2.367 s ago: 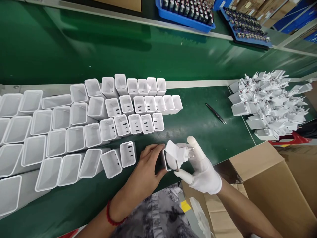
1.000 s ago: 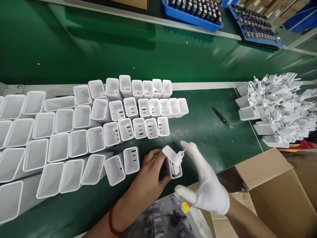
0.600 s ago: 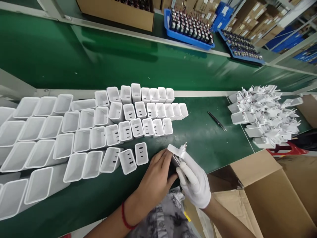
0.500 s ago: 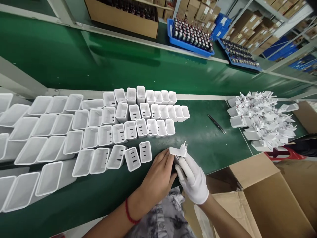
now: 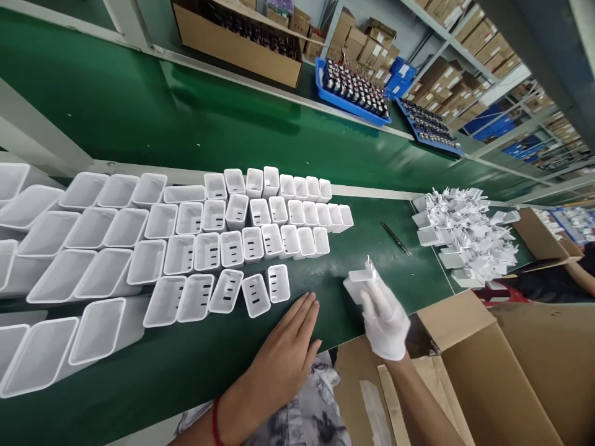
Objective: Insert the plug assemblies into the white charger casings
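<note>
1. Charger (image 5: 360, 286), white, plug pins up, gripped in gloved right hand (image 5: 385, 319) above the tabletop (image 5: 362, 248) near its front edge; no readable writing on it.
2. Left hand (image 5: 286, 353) bare, flat, fingers spread, holding nothing, on the tabletop just left of the charger.
3. Shells (image 5: 260, 232) in rows left of the hands, open ends up.
4. Tweezers (image 5: 396, 238) beyond the charger; pile of plug parts (image 5: 465, 235) right.
5. Carton (image 5: 483, 365) right of the right hand; blue trays (image 5: 353, 90) far back, labels unreadable.

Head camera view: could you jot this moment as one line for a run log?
right hand: gloved, holds white charger | left hand: bare, flat, open on green table | empty white shells: rows beside left hand
</note>
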{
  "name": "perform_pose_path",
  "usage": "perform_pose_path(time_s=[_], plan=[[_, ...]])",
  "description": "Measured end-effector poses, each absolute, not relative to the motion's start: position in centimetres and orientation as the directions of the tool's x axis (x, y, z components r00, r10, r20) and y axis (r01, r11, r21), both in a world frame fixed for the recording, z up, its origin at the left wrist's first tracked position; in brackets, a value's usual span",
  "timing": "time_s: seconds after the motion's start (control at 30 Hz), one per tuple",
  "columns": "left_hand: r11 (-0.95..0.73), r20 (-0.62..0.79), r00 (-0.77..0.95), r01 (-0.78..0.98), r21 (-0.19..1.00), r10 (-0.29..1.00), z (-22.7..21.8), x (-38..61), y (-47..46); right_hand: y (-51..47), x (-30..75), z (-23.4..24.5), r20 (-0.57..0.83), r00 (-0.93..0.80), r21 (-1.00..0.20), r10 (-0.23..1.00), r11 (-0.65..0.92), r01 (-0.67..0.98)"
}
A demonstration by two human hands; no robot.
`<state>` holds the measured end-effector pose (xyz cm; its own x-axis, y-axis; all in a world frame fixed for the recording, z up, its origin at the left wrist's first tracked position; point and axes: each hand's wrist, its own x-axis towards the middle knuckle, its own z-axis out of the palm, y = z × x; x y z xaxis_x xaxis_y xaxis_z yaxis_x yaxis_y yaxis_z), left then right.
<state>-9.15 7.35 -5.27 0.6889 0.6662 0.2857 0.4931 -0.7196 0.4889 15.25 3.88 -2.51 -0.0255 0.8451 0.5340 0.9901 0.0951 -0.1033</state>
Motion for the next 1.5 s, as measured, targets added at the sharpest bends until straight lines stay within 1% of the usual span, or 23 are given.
perform_pose_path(time_s=[0.07, 0.13, 0.17, 0.23, 0.3, 0.37, 0.43, 0.5, 0.53, 0.57, 0.6, 0.67, 0.73, 0.83, 0.9, 0.97, 1.07, 1.17, 1.3, 1.37, 1.4, 1.43, 1.5], plan=[[-0.738, 0.288, 0.706, 0.483, 0.472, 0.647, -5.5, -9.3, 7.3, 4.0, 15.1, -1.1, 0.633, 0.099, -0.173, 0.768, 0.015, 0.985], [-0.734, 0.279, 0.712, 0.473, 0.488, 0.644, -5.6, -9.2, 7.4, 4.3, 15.0, -0.9, 0.733, 0.146, -0.115, 0.664, -0.091, 0.989], [-0.728, 0.275, 0.711, 0.469, 0.500, 0.647, -5.7, -9.2, 7.5, 4.4, 15.1, -1.3, 0.729, 0.115, -0.052, 0.674, -0.113, 0.992], [-0.725, 0.269, 0.718, 0.454, 0.519, 0.642, -5.7, -9.2, 7.7, 4.5, 15.3, -3.1, 0.604, 0.023, 0.027, 0.797, -0.049, 0.998], [-0.719, 0.259, 0.723, 0.446, 0.533, 0.640, -5.8, -9.2, 7.8, 4.4, 15.7, -4.8, 0.491, -0.031, 0.000, 0.871, 0.035, 0.999], [-0.707, 0.248, 0.721, 0.444, 0.551, 0.647, -5.9, -9.2, 7.9, 4.2, 15.8, -5.8, 0.495, 0.003, -0.057, 0.869, 0.029, 0.998], [-0.699, 0.254, 0.713, 0.440, 0.564, 0.654, -6.0, -9.2, 7.9, 4.1, 15.8, -5.8, 0.501, 0.106, -0.184, 0.859, -0.014, 0.983], [-0.698, 0.260, 0.711, 0.434, 0.570, 0.654, -6.1, -9.2, 7.9, 3.9, 15.8, -5.4, 0.535, 0.287, -0.455, 0.795, -0.015, 0.890], [-0.695, 0.256, 0.711, 0.433, 0.573, 0.654, -6.2, -9.3, 7.8, 3.9, 15.8, -5.1, 0.535, 0.399, -0.610, 0.745, 0.014, 0.792], [-0.692, 0.247, 0.713, 0.436, 0.576, 0.656, -6.2, -9.3, 7.8, 4.0, 15.8, -4.8, 0.491, 0.513, -0.746, 0.704, 0.036, 0.665], [-0.688, 0.237, 0.715, 0.442, 0.575, 0.657, -6.2, -9.3, 7.8, 4.1, 15.9, -4.5, 0.408, 0.603, -0.844, 0.685, 0.032, 0.535], [-0.694, 0.229, 0.721, 0.451, 0.561, 0.654, -6.3, -9.3, 7.8, 4.6, 16.2, -4.1, 0.203, 0.677, -0.930, 0.707, -0.077, 0.360], [-0.710, 0.233, 0.728, 0.456, 0.537, 0.644, -6.4, -9.4, 7.8, 5.3, 16.5, -3.8, -0.013, 0.651, -0.941, 0.759, -0.230, 0.249], [-0.713, 0.228, 0.734, 0.455, 0.533, 0.639, -6.4, -9.4, 7.8, 6.4, 16.7, -3.5, -0.223, 0.585, -0.953, 0.780, -0.300, 0.037], [-0.707, 0.226, 0.733, 0.452, 0.545, 0.642, -6.5, -9.4, 7.8, 6.8, 16.5, -3.3, -0.299, 0.558, -0.951, 0.774, -0.286, -0.113], [-0.702, 0.226, 0.729, 0.451, 0.551, 0.646, -6.5, -9.4, 7.8, 6.9, 16.4, -3.4, -0.327, 0.545, -0.945, 0.772, -0.276, -0.176], [-0.696, 0.216, 0.728, 0.459, 0.552, 0.651, -6.5, -9.4, 7.9, 6.4, 16.9, -3.9, -0.271, 0.539, -0.959, 0.797, -0.269, -0.083], [-0.696, 0.213, 0.730, 0.458, 0.553, 0.649, -6.4, -9.4, 7.9, 5.5, 18.6, -4.3, -0.217, 0.471, -0.967, 0.855, -0.254, 0.017], [-0.725, 0.237, 0.740, 0.449, 0.523, 0.629, -6.6, -9.4, 8.1, 4.2, 20.5, -4.0, -0.029, 0.462, -0.996, 0.886, -0.066, 0.065], [-0.756, 0.266, 0.752, 0.432, 0.491, 0.603, -6.9, -9.4, 8.2, 3.9, 20.4, -3.6, 0.027, 0.358, -0.976, 0.933, -0.053, 0.213], [-0.774, 0.290, 0.758, 0.414, 0.479, 0.585, -7.2, -9.5, 8.3, 3.8, 20.1, -3.5, 0.040, 0.280, -0.932, 0.959, -0.065, 0.357], [-0.787, 0.310, 0.761, 0.396, 0.473, 0.570, -7.5, -9.5, 8.3, 3.9, 19.7, -3.5, 0.055, 0.209, -0.843, 0.976, -0.067, 0.534], [-0.796, 0.341, 0.760, 0.361, 0.486, 0.553, -8.2, -9.4, 8.5, 4.5, 19.1, -3.4, 0.144, 0.106, -0.530, 0.984, -0.014, 0.848]])
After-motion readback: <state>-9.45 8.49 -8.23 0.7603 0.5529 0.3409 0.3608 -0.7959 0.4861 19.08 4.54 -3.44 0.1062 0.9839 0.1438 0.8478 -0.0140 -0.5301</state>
